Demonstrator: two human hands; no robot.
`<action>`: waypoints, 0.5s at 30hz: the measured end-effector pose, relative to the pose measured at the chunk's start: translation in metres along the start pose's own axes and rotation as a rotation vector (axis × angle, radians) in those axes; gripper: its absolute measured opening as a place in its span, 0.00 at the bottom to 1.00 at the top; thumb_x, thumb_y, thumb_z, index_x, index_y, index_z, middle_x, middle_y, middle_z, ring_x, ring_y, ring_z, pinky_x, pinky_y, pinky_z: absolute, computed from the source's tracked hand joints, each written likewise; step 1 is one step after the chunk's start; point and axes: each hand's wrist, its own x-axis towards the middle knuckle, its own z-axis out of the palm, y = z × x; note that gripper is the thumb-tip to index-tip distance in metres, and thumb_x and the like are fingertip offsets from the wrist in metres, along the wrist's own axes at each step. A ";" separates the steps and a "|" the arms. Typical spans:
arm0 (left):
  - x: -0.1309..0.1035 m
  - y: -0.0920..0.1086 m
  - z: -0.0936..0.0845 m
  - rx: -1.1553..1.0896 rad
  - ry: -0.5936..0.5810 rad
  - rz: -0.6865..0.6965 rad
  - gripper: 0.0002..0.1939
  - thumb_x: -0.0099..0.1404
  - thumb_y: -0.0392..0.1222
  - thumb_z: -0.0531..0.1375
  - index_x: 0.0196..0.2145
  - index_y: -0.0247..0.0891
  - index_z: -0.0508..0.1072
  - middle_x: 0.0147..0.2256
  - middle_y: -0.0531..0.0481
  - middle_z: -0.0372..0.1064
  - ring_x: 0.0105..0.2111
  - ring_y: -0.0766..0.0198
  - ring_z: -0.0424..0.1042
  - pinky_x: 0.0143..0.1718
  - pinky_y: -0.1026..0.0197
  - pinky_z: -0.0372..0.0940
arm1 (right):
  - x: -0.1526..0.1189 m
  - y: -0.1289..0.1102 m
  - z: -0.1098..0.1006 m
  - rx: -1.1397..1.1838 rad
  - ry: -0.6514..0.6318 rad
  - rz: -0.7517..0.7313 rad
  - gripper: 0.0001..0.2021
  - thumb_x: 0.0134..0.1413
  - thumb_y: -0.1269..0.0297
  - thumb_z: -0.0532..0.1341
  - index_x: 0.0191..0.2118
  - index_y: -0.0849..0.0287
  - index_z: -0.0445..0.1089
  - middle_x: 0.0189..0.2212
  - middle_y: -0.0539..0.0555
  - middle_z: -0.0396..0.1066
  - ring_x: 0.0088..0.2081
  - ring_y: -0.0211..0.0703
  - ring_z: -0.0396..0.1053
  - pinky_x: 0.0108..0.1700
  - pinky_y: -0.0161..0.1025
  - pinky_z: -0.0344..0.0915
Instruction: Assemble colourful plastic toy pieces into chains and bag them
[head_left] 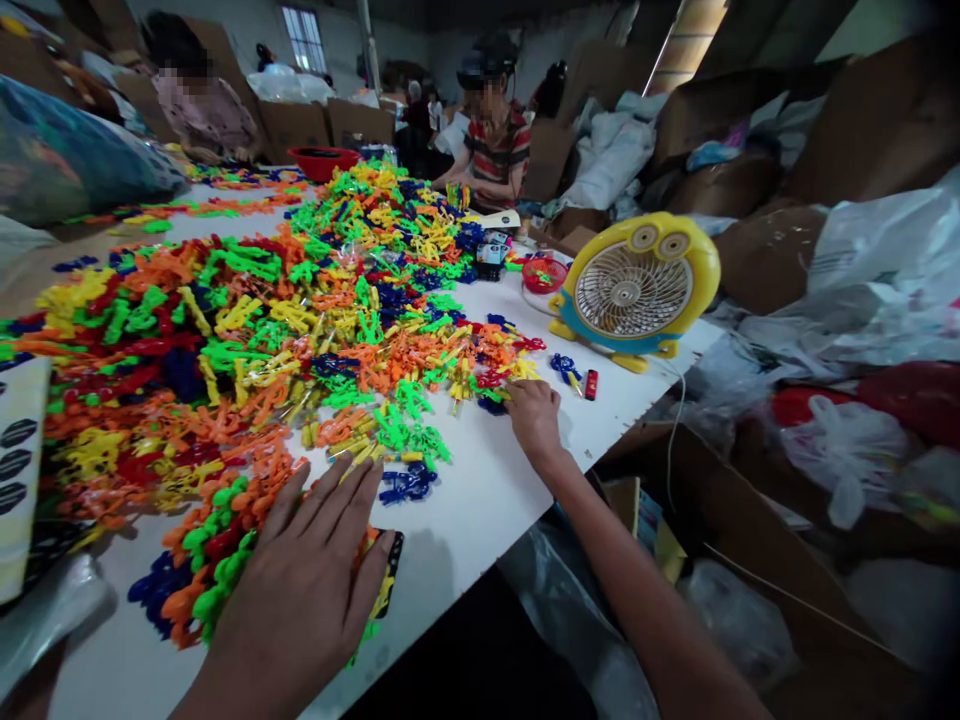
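Note:
My left hand (311, 570) lies palm down with its fingers stretched out, over a row of orange, green, red and blue plastic figures (217, 560) near the front of the white table (480, 510). A dark patterned card (391, 575) shows partly beside its thumb. My right hand (534, 415) is at the right end of the big heap of colourful figures (360, 340). Its fingers are curled at a few red and blue pieces; what they hold, if anything, is hidden. A dark blue figure (409, 483) lies between the two hands.
A yellow and blue fan (630, 290) stands at the table's right edge, near a red basket (544, 274), a blue figure (564, 369) and a red lighter (591, 385). Two people sit across the table. Cartons and plastic bags fill the right side.

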 end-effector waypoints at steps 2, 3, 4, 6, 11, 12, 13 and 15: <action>0.001 0.003 -0.001 0.004 0.007 -0.044 0.34 0.67 0.52 0.49 0.65 0.30 0.50 0.63 0.38 0.55 0.64 0.49 0.52 0.65 0.42 0.43 | -0.002 -0.004 -0.012 -0.074 0.002 -0.002 0.10 0.59 0.65 0.58 0.41 0.58 0.76 0.41 0.60 0.71 0.47 0.54 0.59 0.48 0.48 0.50; 0.001 0.004 -0.002 0.011 0.012 -0.069 0.35 0.67 0.53 0.49 0.65 0.29 0.50 0.64 0.37 0.53 0.65 0.48 0.50 0.65 0.41 0.43 | -0.003 -0.007 -0.019 -0.102 -0.010 -0.006 0.09 0.58 0.64 0.59 0.38 0.59 0.77 0.39 0.60 0.71 0.46 0.55 0.59 0.46 0.48 0.50; 0.001 0.006 -0.003 0.020 0.016 -0.091 0.35 0.67 0.53 0.48 0.65 0.28 0.50 0.64 0.36 0.52 0.65 0.48 0.49 0.65 0.40 0.43 | -0.004 -0.009 -0.026 -0.116 -0.026 -0.014 0.09 0.58 0.64 0.59 0.36 0.59 0.77 0.37 0.60 0.70 0.45 0.55 0.59 0.45 0.48 0.50; 0.000 0.008 -0.004 0.034 0.011 -0.115 0.34 0.67 0.53 0.48 0.63 0.27 0.54 0.64 0.35 0.53 0.66 0.47 0.47 0.65 0.39 0.43 | -0.008 -0.016 -0.039 -0.098 -0.042 -0.012 0.09 0.58 0.64 0.60 0.36 0.58 0.78 0.36 0.60 0.70 0.44 0.54 0.59 0.44 0.47 0.51; 0.000 0.008 -0.007 0.017 -0.026 -0.115 0.32 0.68 0.52 0.46 0.61 0.25 0.58 0.61 0.36 0.59 0.64 0.49 0.53 0.66 0.40 0.44 | -0.034 -0.037 -0.049 0.194 -0.210 -0.035 0.08 0.56 0.64 0.61 0.37 0.56 0.78 0.33 0.55 0.74 0.40 0.48 0.66 0.42 0.41 0.57; 0.000 0.008 -0.008 0.012 -0.030 -0.118 0.31 0.68 0.52 0.46 0.61 0.25 0.58 0.61 0.36 0.59 0.64 0.49 0.54 0.66 0.41 0.44 | -0.039 -0.040 -0.048 0.281 -0.288 -0.033 0.07 0.57 0.63 0.61 0.36 0.56 0.77 0.32 0.54 0.75 0.37 0.45 0.68 0.40 0.38 0.58; 0.000 0.008 -0.008 0.009 -0.033 -0.121 0.31 0.68 0.52 0.46 0.60 0.25 0.59 0.60 0.36 0.60 0.63 0.49 0.54 0.66 0.41 0.44 | -0.044 -0.043 -0.047 0.348 -0.354 -0.021 0.08 0.57 0.63 0.60 0.35 0.56 0.77 0.31 0.52 0.75 0.35 0.43 0.69 0.37 0.36 0.58; 0.000 0.008 -0.009 0.003 -0.044 -0.129 0.30 0.68 0.51 0.46 0.60 0.26 0.60 0.60 0.36 0.60 0.63 0.50 0.55 0.66 0.42 0.44 | -0.049 -0.048 -0.044 0.355 -0.404 0.001 0.08 0.58 0.62 0.60 0.33 0.56 0.75 0.30 0.52 0.75 0.33 0.42 0.69 0.35 0.35 0.58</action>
